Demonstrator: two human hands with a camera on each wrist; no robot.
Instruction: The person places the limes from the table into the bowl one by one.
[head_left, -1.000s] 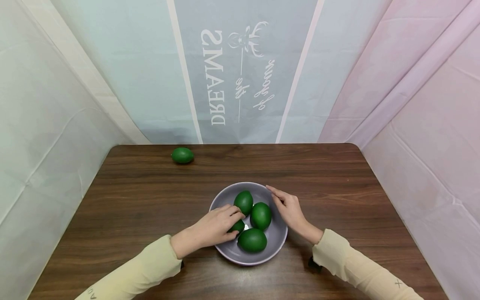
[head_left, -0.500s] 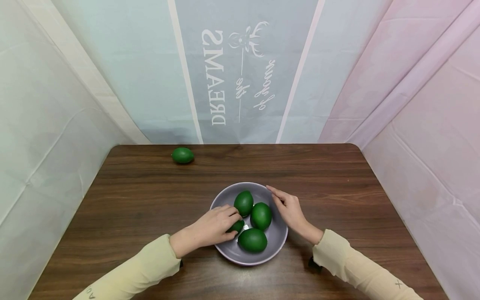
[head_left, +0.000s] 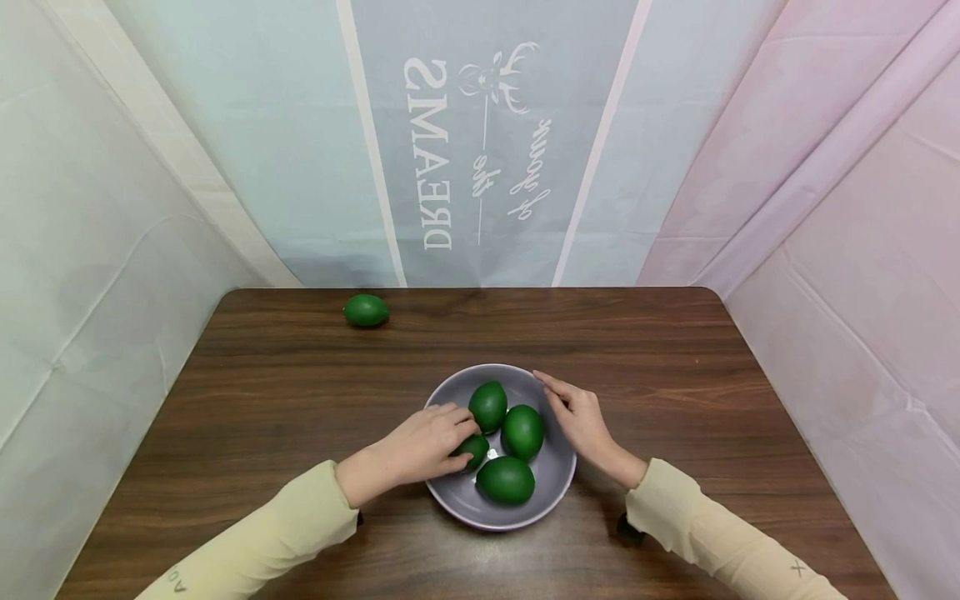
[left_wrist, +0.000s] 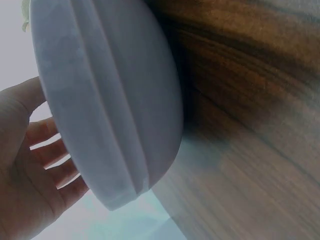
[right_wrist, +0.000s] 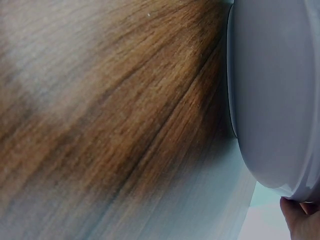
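A wide grey-purple bowl (head_left: pixel 551 492) stands on the table with several green limes in it. My left hand (head_left: pixel 423 446) reaches over its left rim, with loosely bent fingers and thumb over the leftmost lime (head_left: pixel 477 450), which they partly hide. Beside that one lie an upper lime (head_left: pixel 488 406), a right lime (head_left: pixel 522 433) and a front lime (head_left: pixel 506 481). My right hand (head_left: pixel 585 425) holds the bowl's right rim. In the left wrist view, spread fingers (left_wrist: pixel 55 150) show beyond the bowl's outer wall; in the right wrist view, fingertips touch the bowl just below its rim.
One more lime (head_left: pixel 366 310) lies near the far left edge of the dark wooden table (head_left: pixel 300 375). Fabric walls (head_left: pixel 495 167) with mirrored, upside-down lettering enclose the back and both sides.
My left hand has drawn back slightly to the left, uncovering more of the leftmost lime. The bowl, the other limes and my right hand look almost unmoved.
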